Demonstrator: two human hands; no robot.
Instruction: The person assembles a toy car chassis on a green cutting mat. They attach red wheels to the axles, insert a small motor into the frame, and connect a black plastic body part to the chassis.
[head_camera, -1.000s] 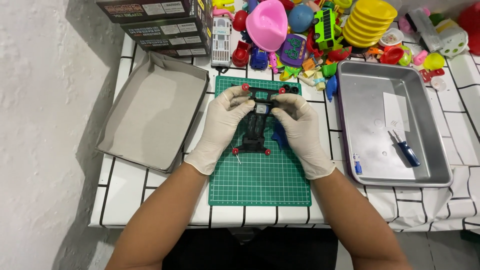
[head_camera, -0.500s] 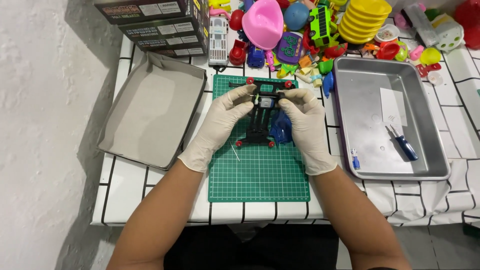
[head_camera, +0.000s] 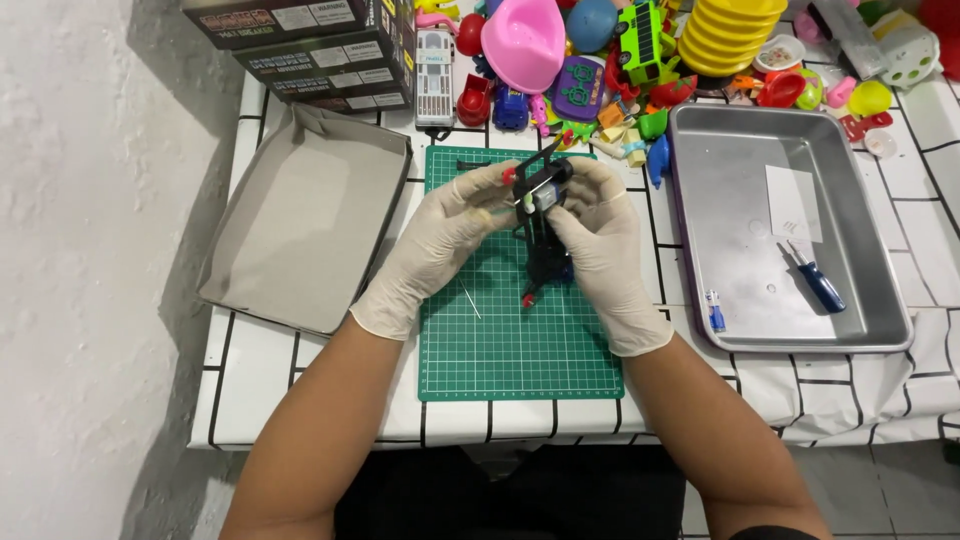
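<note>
White-tiled surface (head_camera: 330, 390) carries a green gridded cutting mat (head_camera: 520, 340); above it, the gloved left hand (head_camera: 440, 235) and right hand (head_camera: 600, 245) each grip a black toy-car chassis (head_camera: 540, 220), tilted on edge.

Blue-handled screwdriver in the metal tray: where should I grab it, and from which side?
Grip the blue handle, probably from above with the right hand, the nearer one. The screwdriver lies flat and slanted on the metal tray floor, its thin shaft pointing up-left toward a white paper slip. The handle is the thickest part, with bare tray around it.
</note>
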